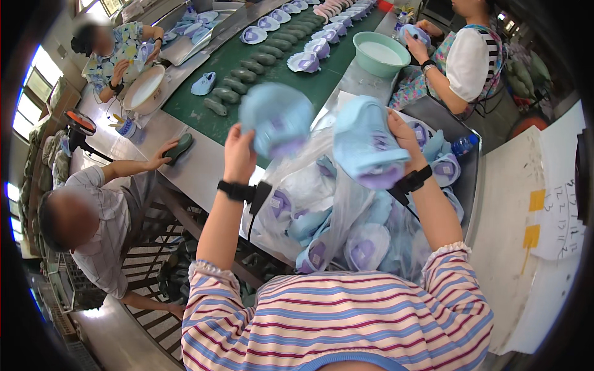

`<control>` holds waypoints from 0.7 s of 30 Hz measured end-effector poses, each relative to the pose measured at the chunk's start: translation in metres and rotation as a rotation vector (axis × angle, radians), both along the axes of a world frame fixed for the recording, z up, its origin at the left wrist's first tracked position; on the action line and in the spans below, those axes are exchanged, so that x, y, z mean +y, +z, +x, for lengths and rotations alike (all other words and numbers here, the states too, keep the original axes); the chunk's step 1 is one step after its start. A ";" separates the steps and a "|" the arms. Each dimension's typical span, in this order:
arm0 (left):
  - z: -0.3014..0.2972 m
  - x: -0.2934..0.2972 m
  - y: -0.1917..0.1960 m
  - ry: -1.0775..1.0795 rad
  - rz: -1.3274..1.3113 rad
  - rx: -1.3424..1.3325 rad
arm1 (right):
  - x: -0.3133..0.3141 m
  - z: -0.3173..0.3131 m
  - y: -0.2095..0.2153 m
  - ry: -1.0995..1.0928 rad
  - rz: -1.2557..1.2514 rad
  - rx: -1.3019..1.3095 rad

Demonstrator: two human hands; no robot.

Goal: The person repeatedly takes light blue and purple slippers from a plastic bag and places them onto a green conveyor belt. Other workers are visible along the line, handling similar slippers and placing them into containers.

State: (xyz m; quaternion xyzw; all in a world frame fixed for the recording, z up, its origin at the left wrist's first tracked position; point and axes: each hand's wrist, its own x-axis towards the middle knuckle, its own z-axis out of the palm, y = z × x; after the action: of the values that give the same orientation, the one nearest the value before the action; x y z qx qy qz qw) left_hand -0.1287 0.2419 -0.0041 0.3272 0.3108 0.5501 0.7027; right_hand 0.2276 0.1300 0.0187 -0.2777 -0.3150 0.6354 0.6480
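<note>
My left hand [238, 151] grips a light blue shoe upper [276, 120] with purple lining, held up over the bench edge. My right hand [402, 139] grips a second light blue shoe upper [369, 145], its purple inside facing down. Both pieces are blurred by motion. Below my hands lies a clear plastic bag [328, 204] holding several more blue and purple uppers. A black band sits on each wrist.
A green conveyor belt [247, 46] carries dark green shoe lasts [226, 96] and more blue uppers. A teal basin [381, 53] stands at its right. Three other people work around the bench; one at left has a hand on a last [179, 147]. A blue-capped bottle [464, 145] lies right.
</note>
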 end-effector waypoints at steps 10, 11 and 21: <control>0.064 0.037 -0.068 -0.080 0.407 0.986 | -0.009 -0.033 0.005 -0.086 -0.159 -0.036; 0.073 0.024 -0.045 -0.285 0.361 0.766 | -0.014 -0.022 0.002 -0.057 -0.131 -0.055; 0.034 -0.020 0.013 -0.327 0.042 0.103 | -0.010 -0.049 -0.017 0.075 -0.188 -0.836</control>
State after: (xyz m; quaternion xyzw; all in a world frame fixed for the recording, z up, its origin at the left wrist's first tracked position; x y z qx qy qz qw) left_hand -0.0946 0.2217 0.0088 0.4155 0.2773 0.4172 0.7592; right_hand 0.1786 0.1196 0.0019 -0.5573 -0.5012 0.5173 0.4131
